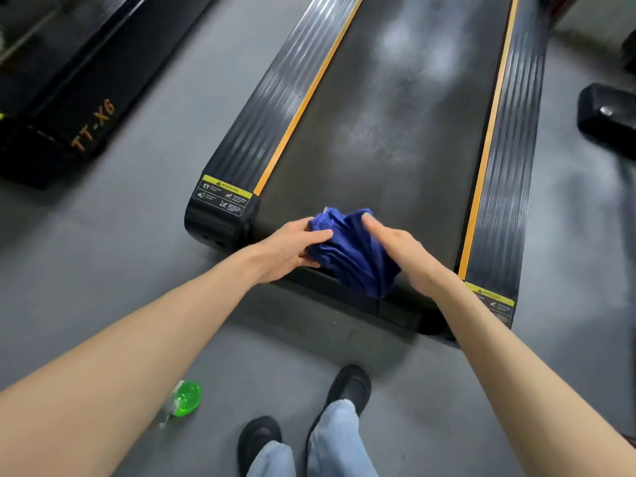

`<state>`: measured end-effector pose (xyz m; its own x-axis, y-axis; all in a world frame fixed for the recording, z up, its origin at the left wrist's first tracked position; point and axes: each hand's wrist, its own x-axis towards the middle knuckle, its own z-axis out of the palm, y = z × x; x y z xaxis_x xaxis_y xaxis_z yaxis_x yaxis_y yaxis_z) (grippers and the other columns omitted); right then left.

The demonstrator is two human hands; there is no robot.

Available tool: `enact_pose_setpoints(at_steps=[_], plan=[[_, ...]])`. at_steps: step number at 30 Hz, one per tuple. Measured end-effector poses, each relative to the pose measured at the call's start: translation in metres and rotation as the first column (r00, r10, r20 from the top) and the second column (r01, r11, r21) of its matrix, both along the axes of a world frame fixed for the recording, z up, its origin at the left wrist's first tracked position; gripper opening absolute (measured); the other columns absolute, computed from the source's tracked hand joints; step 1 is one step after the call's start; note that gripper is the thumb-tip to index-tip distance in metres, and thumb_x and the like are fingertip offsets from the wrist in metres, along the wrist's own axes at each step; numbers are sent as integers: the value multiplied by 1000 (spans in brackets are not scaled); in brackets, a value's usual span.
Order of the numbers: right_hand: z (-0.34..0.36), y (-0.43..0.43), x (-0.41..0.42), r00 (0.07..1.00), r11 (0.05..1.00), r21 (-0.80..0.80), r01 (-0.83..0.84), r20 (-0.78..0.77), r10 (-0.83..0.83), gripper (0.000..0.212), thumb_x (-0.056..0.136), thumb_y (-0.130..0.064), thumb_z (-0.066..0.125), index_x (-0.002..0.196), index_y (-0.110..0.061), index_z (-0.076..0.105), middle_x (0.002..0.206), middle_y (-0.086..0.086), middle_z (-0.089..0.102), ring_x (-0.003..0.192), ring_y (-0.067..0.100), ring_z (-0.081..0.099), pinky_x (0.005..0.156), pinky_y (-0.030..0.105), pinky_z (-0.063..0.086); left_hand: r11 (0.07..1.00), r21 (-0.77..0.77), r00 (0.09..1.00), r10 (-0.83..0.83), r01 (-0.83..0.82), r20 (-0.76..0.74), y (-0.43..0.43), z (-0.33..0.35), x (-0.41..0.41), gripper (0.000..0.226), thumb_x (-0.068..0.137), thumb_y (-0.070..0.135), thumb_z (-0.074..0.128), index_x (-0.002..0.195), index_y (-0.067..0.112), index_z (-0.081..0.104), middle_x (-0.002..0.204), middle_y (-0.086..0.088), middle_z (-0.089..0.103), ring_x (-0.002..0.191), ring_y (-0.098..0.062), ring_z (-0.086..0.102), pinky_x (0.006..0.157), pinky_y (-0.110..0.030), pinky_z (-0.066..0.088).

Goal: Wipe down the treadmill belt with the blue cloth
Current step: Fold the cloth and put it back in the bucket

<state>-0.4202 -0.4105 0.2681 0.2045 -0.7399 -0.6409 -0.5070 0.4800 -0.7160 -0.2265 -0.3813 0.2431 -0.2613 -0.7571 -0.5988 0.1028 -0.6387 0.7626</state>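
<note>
The dark treadmill belt (pixel 389 132) runs away from me between two ribbed black side rails with orange stripes. Pale wet patches show further up the belt. A bunched blue cloth (pixel 351 253) sits at the belt's near end. My left hand (pixel 292 246) grips the cloth's left side, thumb on top and fingers curled beneath. My right hand (pixel 402 246) lies on the cloth's right side with its fingers stretched forward over the fabric.
A green spray bottle (pixel 184 399) lies on the grey floor at my lower left. A second black treadmill (pixel 69 108) marked TT-X6 stands to the left. A black object (pixel 607 115) sits on the floor at right. My feet (pixel 347 387) stand just behind the treadmill's end.
</note>
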Motion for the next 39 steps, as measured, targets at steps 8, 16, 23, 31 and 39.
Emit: enact_pose_setpoints(at_steps=[8,16,23,31,39], plan=[[18,51,23,951,901,429,-66,300,-73,44,77,-29,66,116,-7,63,113,4,68,106,14,62,97,27,43,993,-109,991,50,-37,126,65,21,58,21,94,23,52,113,30,58,112,-1,68,106,-25,63,98,-48,43],[11,97,84,988,984,-141,-107,98,121,17,86,-35,63,86,-18,66,82,-1,64,76,11,57,74,25,47,981,-107,979,172,-160,109,151,19,103,27,82,30,60,109,32,58,104,6,66,89,-15,57,74,-29,38],[18,161,150,935,812,-480,-333,-55,351,16,89,-29,61,92,-13,58,84,-6,60,74,6,54,66,16,43,878,45,879,476,-476,10,237,26,135,34,93,44,45,107,19,64,104,-5,69,89,-17,65,70,-26,56],[-14,222,243,912,931,-15,-363,199,359,44,78,-25,70,117,-18,50,122,7,56,106,22,60,90,41,51,716,79,717,673,-693,182,326,18,202,11,90,11,57,95,20,61,83,2,71,73,-13,68,58,-25,57],[-114,257,300,922,923,-20,-384,-57,382,19,90,-8,50,107,-8,55,101,11,60,92,28,59,82,40,52,698,153,698,623,-700,353,358,-78,243,16,88,2,57,96,15,56,102,-11,63,81,-19,63,67,-30,57]])
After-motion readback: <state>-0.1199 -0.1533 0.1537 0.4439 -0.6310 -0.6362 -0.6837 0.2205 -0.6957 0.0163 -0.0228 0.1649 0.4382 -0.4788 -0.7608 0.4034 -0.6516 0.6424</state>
